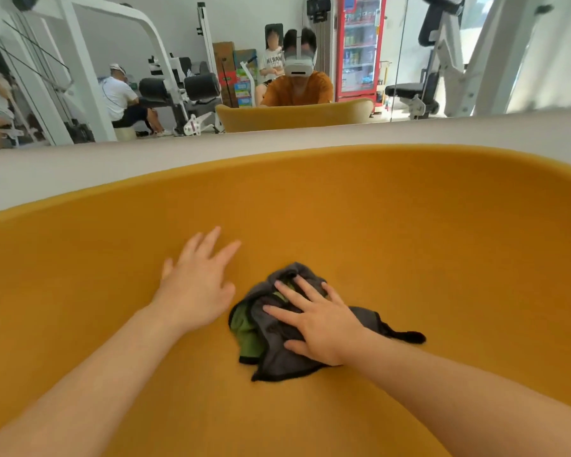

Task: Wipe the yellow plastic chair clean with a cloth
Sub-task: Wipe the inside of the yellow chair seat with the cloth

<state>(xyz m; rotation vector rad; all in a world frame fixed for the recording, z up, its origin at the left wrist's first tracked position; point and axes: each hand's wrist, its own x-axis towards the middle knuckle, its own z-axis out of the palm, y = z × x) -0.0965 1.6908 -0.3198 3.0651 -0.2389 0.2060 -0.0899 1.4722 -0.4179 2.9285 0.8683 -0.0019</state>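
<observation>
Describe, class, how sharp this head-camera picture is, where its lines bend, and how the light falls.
Head view: the wide lens bows the yellow chair rim into an arc; the left hand looks slightly smeared, the right hand on the grey-green cloth crisper; light is soft and even, shadows faint; the mirror behind reflects a bright gym.

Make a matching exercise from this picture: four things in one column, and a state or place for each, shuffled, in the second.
Column one:
1. left hand
2. right hand
3. cloth
4. fridge

Column two:
A. bunched up on the yellow chair
B. red, at the back of the room
C. flat on the bare seat, fingers spread
D. pressing down on the cloth

Pairs: 1-C, 2-D, 3-A, 4-B
</observation>
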